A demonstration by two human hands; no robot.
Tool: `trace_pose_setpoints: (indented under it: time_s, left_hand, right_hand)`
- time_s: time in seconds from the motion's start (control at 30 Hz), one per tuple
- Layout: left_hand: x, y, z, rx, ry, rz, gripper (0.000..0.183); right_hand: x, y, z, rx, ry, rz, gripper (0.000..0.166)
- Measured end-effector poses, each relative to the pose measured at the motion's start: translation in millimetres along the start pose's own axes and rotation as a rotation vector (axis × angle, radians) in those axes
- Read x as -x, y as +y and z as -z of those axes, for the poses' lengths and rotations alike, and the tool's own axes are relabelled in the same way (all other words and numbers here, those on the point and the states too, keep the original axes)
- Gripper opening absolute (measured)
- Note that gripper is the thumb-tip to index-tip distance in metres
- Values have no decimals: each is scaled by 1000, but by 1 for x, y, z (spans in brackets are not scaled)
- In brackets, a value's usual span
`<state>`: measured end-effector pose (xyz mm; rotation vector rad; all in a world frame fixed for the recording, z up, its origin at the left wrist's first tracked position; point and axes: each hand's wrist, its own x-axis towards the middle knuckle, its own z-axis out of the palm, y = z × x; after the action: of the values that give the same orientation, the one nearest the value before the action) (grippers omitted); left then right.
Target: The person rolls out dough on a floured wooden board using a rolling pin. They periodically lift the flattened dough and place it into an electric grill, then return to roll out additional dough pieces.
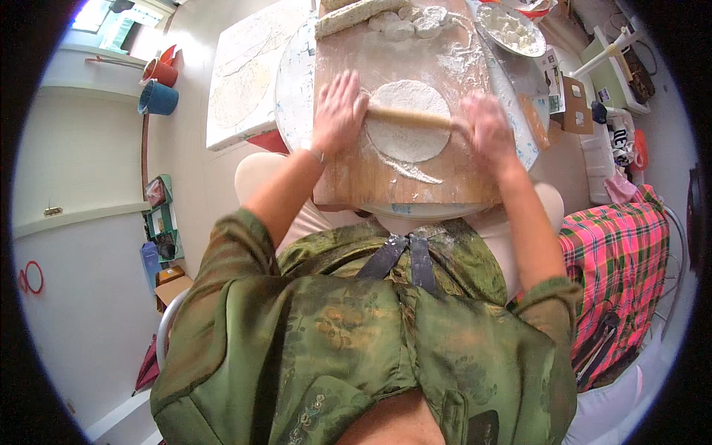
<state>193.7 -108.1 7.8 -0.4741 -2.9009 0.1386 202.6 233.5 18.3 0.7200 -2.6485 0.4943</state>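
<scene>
A wooden rolling pin (409, 117) lies across a flat, floured round of dough (409, 149) on a wooden board (356, 186). My left hand (340, 111) rests over the pin's left end, fingers stretched forward. At the other end, my right hand (488, 127) holds the pin; it is blurred. Both pin ends are hidden by the hands. A streak of loose flour (414, 171) curves below the dough. Toward the board's far edge sit several floured dough pieces (399, 29) beside a thick dough roll (359, 16).
A bowl of flour (512, 29) stands beyond the board's right corner. The board lies on a round table (295, 83). Left of it, a white surface (253, 47) bears a thin rolled sheet (242, 94). An orange-wrapped strip (533, 121) lies at the table's right.
</scene>
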Motion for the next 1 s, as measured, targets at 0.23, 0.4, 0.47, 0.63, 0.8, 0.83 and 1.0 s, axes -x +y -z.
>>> trace_pose_setpoints:
  time_s: [0.23,0.4,0.47,0.63,0.8,0.83,1.0]
  left_hand:
    - [-5,-8,0,68,-50,-97,56]
    - [33,0,12,354,-60,129,62]
    - [-34,-12,1,146,5,69,58]
    - [-63,-8,7,-11,5,-16,39]
    - [49,10,16,354,-92,67,62]
    - [57,13,21,336,-95,49,61]
    - [-57,13,12,359,-44,140,60]
  right_hand:
    - [12,21,-31,119,-155,-79,78]
    - [33,-30,8,23,-136,59,85]
    - [-18,18,-20,219,-54,-5,86]
    - [-64,50,-36,146,-126,-178,87]
    - [35,-1,-3,113,-146,4,96]
    - [44,-10,0,135,-134,4,95]
    - [-48,63,-35,205,-110,-113,90]
